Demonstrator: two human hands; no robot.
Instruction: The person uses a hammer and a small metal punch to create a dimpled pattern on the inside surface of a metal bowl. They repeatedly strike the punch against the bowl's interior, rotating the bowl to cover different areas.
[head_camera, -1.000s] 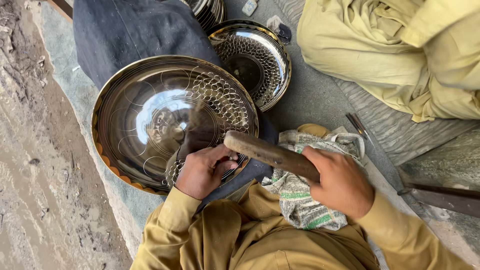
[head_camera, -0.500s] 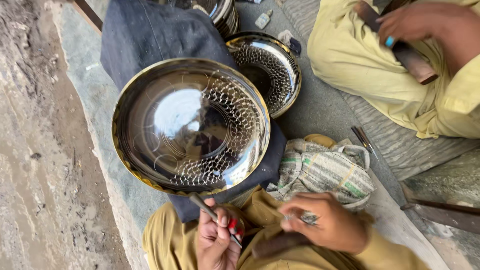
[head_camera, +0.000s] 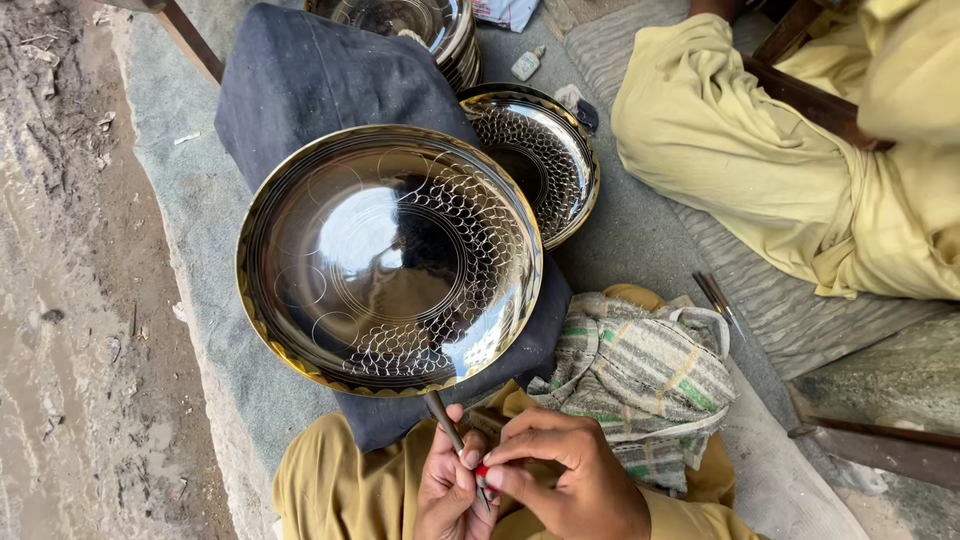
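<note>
- The big engraved metal plate (head_camera: 390, 260) lies face up on a dark cushion (head_camera: 320, 80); every place below is told from this plate.
- Just below its near rim, the left hand (head_camera: 448, 490) has its fingers curled round a thin dark-handled tool (head_camera: 452, 436), whose handle end points up toward the rim but stays apart from it.
- The right hand (head_camera: 570, 475), just right of the left and touching it, pinches the tool's lower end with thumb and forefinger, where a small red bit shows; the other fingers are bent in.
- Below and right of the plate, near the right hand, lies a striped cloth bundle (head_camera: 645, 385).
- Up and right of the plate, its rim tucked behind the plate's edge, leans a smaller engraved plate (head_camera: 540, 150).
- Above it, beyond the cushion, stands a stack of plates (head_camera: 420, 25).
- Right of the plate, on the grey mat (head_camera: 640, 230), lie two thin tools (head_camera: 715, 297).
- Far right sits another person in yellow clothes (head_camera: 790, 170).
</note>
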